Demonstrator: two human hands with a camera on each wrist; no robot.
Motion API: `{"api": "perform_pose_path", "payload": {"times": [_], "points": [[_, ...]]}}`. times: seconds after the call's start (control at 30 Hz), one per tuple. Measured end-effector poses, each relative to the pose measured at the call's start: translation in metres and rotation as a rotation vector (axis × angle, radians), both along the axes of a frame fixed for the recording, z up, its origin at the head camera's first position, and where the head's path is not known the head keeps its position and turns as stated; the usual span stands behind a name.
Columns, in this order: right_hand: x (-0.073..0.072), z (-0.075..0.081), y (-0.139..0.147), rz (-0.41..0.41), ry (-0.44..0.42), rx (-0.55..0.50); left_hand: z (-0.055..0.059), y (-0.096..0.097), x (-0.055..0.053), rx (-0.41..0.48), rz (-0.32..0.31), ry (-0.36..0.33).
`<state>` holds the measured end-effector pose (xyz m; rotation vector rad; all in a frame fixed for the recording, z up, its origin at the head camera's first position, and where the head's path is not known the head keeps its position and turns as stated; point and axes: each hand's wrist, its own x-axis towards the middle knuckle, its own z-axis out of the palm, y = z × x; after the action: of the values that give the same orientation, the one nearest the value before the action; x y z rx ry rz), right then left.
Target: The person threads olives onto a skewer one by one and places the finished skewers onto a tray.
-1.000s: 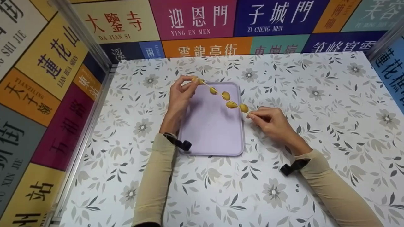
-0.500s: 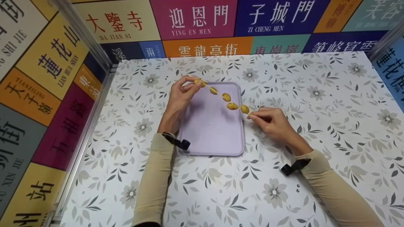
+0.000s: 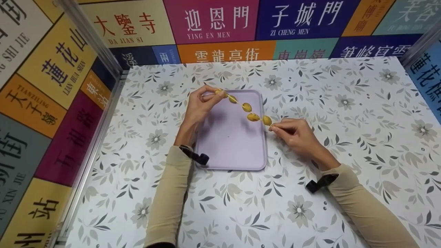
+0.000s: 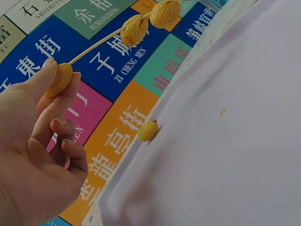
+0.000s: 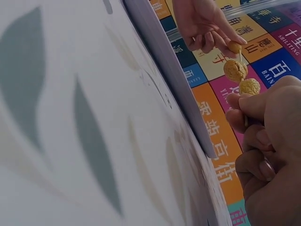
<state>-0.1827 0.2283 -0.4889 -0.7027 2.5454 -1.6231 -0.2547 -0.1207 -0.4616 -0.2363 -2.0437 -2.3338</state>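
A thin wooden skewer (image 4: 99, 44) spans the gap between the hands. My left hand (image 3: 200, 103) pinches a small yellow-brown fruit (image 4: 61, 80) between thumb and fingers, right at the skewer's one end. Near the other end, two wrinkled fruits (image 4: 134, 30) sit threaded close together. My right hand (image 3: 293, 134) pinches that end, its other fingers curled in, as the right wrist view shows. Another yellow fruit (image 4: 148, 130) lies at the far edge of the lilac tray (image 3: 229, 148). In the head view, several fruits line up over the tray.
The tray lies on a white table (image 3: 227, 203) printed with grey leaves and flowers. Small yellow crumbs (image 4: 223, 112) dot the tray. Colourful panels (image 3: 213, 20) with large characters stand along the table's back and left side. Each wrist wears a black camera strap (image 3: 194, 155).
My left hand has shifted slightly right and toward me with its pinched fruit, along the skewer. The right hand stays almost in place.
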Motion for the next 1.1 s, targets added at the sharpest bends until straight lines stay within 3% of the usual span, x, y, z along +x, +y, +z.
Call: {"api": "perform_pose_path", "payload": {"times": [1.1], "points": [[-0.001,-0.002,0.0,-0.006,0.041,-0.017,-0.005,0.016,0.006,-0.07,-0.069,-0.005]]}}
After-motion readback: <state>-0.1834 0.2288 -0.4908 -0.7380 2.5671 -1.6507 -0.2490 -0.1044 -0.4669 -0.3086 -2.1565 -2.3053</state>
